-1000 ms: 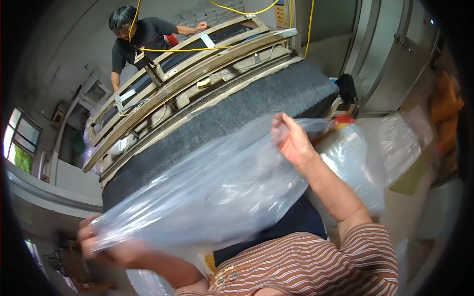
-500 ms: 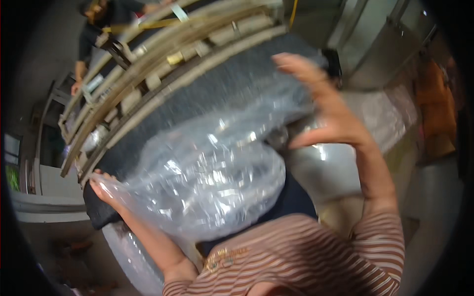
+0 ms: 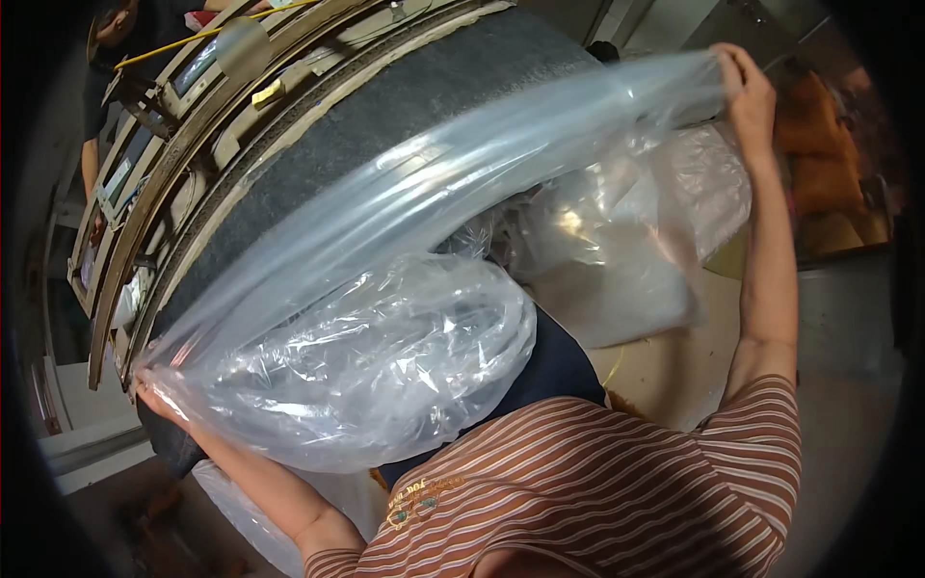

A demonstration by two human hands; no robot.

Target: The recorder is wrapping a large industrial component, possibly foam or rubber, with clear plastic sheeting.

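Note:
A long sheet of clear plastic film (image 3: 414,183) is stretched between my two hands, over a dark grey padded work surface (image 3: 289,183). My left hand (image 3: 159,393) is closed on its gathered end at the surface's left end. Up at the far right, my right hand (image 3: 750,91) grips the other end, arm reaching out. Between the taut strip and my body bulges a loose, crumpled heap of the same film (image 3: 385,356), lying against my front. Part of my left fingers is covered by film.
Beyond the padded surface runs a machine frame with rails (image 3: 183,164). A person in dark clothing (image 3: 111,58) stands behind it at the far left. Clear plastic bags (image 3: 617,250) sit on the right, and an orange-brown stack (image 3: 819,144) stands farther off. More film hangs below my left forearm.
My right hand, open and holding nothing before, now grips the film and has moved outward to the far right. The upper part of the film is drawn taut. My left hand keeps its hold.

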